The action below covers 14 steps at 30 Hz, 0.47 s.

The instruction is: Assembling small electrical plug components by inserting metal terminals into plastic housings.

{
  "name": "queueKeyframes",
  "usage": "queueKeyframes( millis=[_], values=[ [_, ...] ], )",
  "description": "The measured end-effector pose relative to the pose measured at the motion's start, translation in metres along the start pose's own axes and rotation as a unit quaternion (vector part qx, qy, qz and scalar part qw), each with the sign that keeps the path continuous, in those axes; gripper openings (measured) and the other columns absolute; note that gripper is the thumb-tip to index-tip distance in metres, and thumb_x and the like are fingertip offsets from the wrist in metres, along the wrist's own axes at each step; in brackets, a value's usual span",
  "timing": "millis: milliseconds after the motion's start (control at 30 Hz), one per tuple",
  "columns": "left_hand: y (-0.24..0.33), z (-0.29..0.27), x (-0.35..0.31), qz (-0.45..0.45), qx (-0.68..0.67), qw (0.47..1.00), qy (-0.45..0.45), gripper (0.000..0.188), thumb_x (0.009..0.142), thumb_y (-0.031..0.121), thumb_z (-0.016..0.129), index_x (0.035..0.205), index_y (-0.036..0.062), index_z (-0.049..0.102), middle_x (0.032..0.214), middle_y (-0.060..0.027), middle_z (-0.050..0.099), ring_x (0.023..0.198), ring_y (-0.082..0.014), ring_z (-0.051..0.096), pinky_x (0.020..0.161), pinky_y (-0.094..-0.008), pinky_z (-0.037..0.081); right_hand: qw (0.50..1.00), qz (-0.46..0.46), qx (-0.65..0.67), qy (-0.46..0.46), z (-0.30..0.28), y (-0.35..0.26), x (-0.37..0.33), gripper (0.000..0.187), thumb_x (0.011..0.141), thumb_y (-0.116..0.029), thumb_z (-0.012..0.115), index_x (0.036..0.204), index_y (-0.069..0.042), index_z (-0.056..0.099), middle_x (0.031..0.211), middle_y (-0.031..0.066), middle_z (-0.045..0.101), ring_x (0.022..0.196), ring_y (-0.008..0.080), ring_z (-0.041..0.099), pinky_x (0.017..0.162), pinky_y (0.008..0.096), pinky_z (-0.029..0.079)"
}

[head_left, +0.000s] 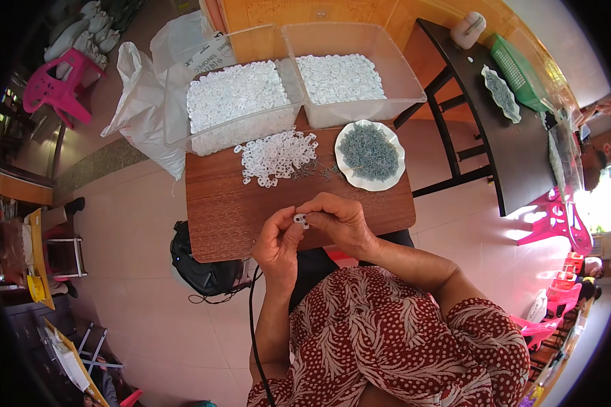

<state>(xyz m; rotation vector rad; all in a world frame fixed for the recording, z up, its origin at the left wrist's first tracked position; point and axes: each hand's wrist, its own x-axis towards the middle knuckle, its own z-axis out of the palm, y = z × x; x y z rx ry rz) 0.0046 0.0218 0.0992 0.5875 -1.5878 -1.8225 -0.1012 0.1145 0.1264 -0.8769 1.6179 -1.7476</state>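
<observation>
A small white plastic piece with holes (301,220) is pinched between the thumb and finger of my left hand (277,245), over the near part of the brown table. My right hand (341,218) is closed, its thumb and fingertips meeting right at that piece. Whether a small grey screw sits in the right fingertips is hidden. Beyond my hands lies a loose pile of similar white pieces (275,157). Several thin grey screws (316,170) are scattered beside the pile. A scalloped white plate (342,167) to the right holds a heap of grey screws (368,152).
Two clear plastic bins (234,122) full of white pieces stand at the table's (217,217) far edge. White sacks (142,115) slump to their left. A black bag (200,268) rests on the floor at left. On the right, a dark table (516,156) carries a green basket (518,74).
</observation>
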Motion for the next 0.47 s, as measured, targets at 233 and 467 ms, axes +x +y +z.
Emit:
queueKeyframes(
  millis=[233, 467],
  values=[
    [-0.0032, 0.0035, -0.0034, 0.032, -0.017, 0.998, 0.049, 0.023, 0.087, 0.008, 0.062, 0.107, -0.0031, 0.059, 0.09, -0.005, 0.062, 0.077, -0.0078, 0.057, 0.067, -0.0193, 0.048, 0.997, -0.056, -0.057, -0.016, 0.0022, 0.0025, -0.0001, 0.025, 0.079, 0.003, 0.064, 0.104, -0.001, 0.061, 0.083, 0.0032, 0.055, 0.073, 0.0074, 0.051, 0.062, 0.0225, 0.043],
    [-0.002, 0.0071, -0.009, 0.061, 0.012, 0.997, 0.054, 0.02, 0.088, 0.005, 0.058, 0.108, -0.0003, 0.06, 0.093, -0.0047, 0.06, 0.084, -0.011, 0.055, 0.077, -0.022, 0.045, 0.963, -0.2, -0.179, -0.004, -0.0002, 0.0099, 0.0041, 0.029, 0.075, 0.001, 0.067, 0.104, -0.002, 0.061, 0.083, 0.0042, 0.055, 0.067, 0.0141, 0.052, 0.058, 0.025, 0.043]
  ],
)
